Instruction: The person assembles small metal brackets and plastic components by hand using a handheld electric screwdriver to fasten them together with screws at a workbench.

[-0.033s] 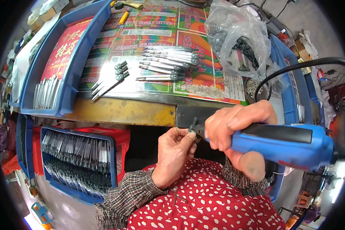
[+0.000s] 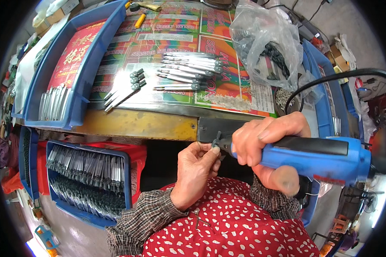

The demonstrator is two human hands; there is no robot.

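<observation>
My left hand (image 2: 192, 169) is closed, its thumb and fingertips pinching a small dark part (image 2: 216, 139) in front of the table edge. What else lies inside that pinch is hidden. My right hand (image 2: 270, 136) wraps round a blue handheld power tool (image 2: 317, 159) with a black panel on its body. The tool lies nearly level, its nose pointing left at the small part. Whether nose and part touch I cannot tell, since the fingers cover much of it. Beyond the hands, several slim metal rods with dark ends (image 2: 184, 70) lie on the table, beside a smaller group of rods (image 2: 125, 92).
A blue tray (image 2: 103, 47) holding rods stands at left. Below it, a blue bin (image 2: 127, 180) is packed with rods. At right are a clear plastic bag (image 2: 266, 25) of black parts, small metal pieces (image 2: 284, 98) and a black cable (image 2: 334, 76).
The rear of the blue tool has shifted slightly up and left. My left hand keeps its pinch almost unmoved.
</observation>
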